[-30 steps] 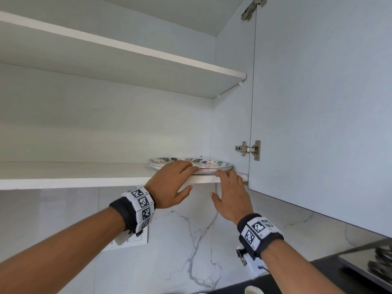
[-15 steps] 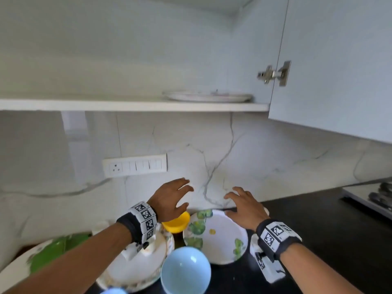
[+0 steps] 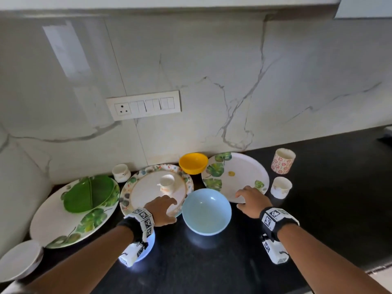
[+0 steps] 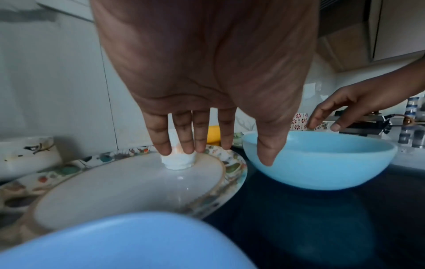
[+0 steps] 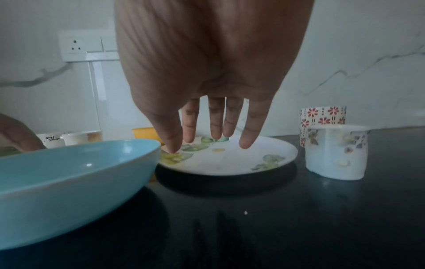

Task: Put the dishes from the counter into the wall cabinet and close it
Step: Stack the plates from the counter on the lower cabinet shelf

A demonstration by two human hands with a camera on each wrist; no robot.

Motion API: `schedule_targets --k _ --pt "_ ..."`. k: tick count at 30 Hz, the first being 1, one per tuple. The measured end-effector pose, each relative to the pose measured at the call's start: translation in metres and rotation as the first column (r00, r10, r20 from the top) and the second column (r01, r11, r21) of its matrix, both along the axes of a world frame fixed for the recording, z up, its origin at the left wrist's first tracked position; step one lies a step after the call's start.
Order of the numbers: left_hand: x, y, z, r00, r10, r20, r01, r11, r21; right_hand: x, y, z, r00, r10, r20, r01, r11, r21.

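Dishes stand on the black counter point(image 3: 318, 209). My left hand point(image 3: 167, 209) hovers with straight, spread fingers over the near edge of a floral-rimmed plate point(image 3: 148, 194), which carries a small cup point(image 3: 167, 183). My right hand point(image 3: 250, 198) hangs the same way, holding nothing, over the near edge of a white plate with green leaves point(image 3: 239, 172). A light blue bowl point(image 3: 206, 211) sits between the hands. In the wrist views the left hand point(image 4: 218, 154) is above the floral plate point(image 4: 128, 183) and the right hand point(image 5: 207, 143) above the leaf plate point(image 5: 230, 160).
A yellow bowl point(image 3: 193, 163), a large leaf-print oval plate point(image 3: 74, 209), a red-flowered cup point(image 3: 283, 161), two white cups point(image 3: 281, 187) point(image 3: 121, 172), a second blue bowl point(image 4: 126, 243) under my left wrist and a white plate point(image 3: 19, 259) also stand here. The cabinet's underside point(image 3: 169, 5) is overhead.
Both hands let go of the plates stacked on the cabinet shelf and came down to just above the counter dishes. The view dropped from the shelf to the counter.
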State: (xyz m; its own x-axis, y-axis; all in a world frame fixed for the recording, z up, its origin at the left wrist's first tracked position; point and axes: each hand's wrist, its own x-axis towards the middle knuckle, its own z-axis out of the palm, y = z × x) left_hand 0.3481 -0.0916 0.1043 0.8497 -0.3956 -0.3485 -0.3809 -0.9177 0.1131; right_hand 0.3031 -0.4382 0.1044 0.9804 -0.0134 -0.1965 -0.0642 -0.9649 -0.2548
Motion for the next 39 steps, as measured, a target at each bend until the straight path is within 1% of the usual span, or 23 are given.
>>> schedule_targets --k 5,9,12,16,19,21,25,29,35,39 --pt "0.007 -0.010 -0.023 0.995 -0.007 -0.097 0.015 0.996 0.083 0.022 0.001 -0.029 1.000 0.000 0.009 0.000 1.000 0.022" --pt "0.011 -0.019 -0.035 0.992 -0.006 -0.126 0.023 0.991 0.134 0.038 -0.003 -0.044 1.000 0.011 0.002 -0.011 1.000 -0.029" --pt "0.014 -0.025 -0.038 0.992 0.013 -0.128 0.006 0.989 0.150 0.046 -0.008 -0.052 0.998 0.013 -0.055 -0.018 0.996 -0.090" --pt "0.014 -0.029 -0.041 0.992 0.023 -0.123 -0.005 0.989 0.147 0.053 -0.012 -0.060 0.990 0.002 -0.143 -0.020 0.992 -0.123" --pt "0.013 -0.029 -0.041 0.993 0.016 -0.116 0.001 0.989 0.147 0.054 -0.012 -0.067 0.978 0.038 -0.206 -0.072 0.985 -0.159" --pt "0.013 -0.029 -0.041 0.994 0.015 -0.111 0.002 0.989 0.145 0.053 -0.010 -0.069 0.973 0.068 -0.219 -0.112 0.974 -0.196" --pt "0.013 -0.030 -0.040 0.994 0.008 -0.111 0.009 0.989 0.151 0.049 -0.009 -0.069 0.977 0.111 -0.181 -0.158 0.949 -0.272" --pt "0.013 -0.030 -0.038 0.994 0.005 -0.109 0.012 0.989 0.149 0.045 -0.009 -0.057 0.979 0.159 -0.129 -0.194 0.919 -0.342" --pt "0.012 -0.028 -0.034 0.995 0.004 -0.101 0.009 0.991 0.132 0.040 -0.014 -0.021 0.961 0.273 0.044 -0.232 0.884 -0.406" --pt "0.011 -0.027 -0.031 0.994 0.006 -0.106 0.007 0.993 0.118 0.035 -0.014 0.002 0.939 0.328 0.103 -0.255 0.865 -0.433"
